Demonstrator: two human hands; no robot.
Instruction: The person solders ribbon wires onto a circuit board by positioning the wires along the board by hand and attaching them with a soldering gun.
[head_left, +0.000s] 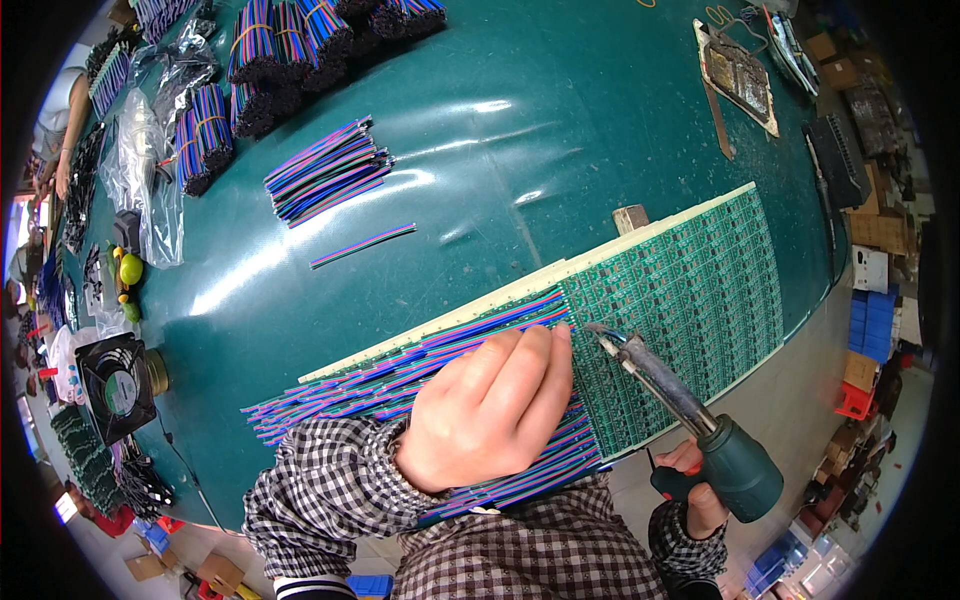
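Right fingers (pixel 683 456) clasp soldering iron (pixel 742 468); left fingers (pixel 538 372) over wires (pixel 370 380), hold unclear; clear bag (pixel 145 175), contents indistinct.

Grn tbl (pixel 600 140), wht glare (pixel 240 287) on top, gray flr (pixel 800 400), cardbd boxes (pixel 882 232) rt

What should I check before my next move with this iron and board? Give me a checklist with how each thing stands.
1. Iron gripped: ok, the right hand holds it by the handle.
2. Fingers clear of the tip: not ok, I'd say; the tip points toward the left hand, close to its fingertips.
3. Wire pinched in the left hand: cannot tell; the hand hides it.
4. Wires on the board: ok, rows lie across its left part.
5. Spare wires within view: ok, a pile lies beyond the board.
6. Iron hot: cannot tell by looking.
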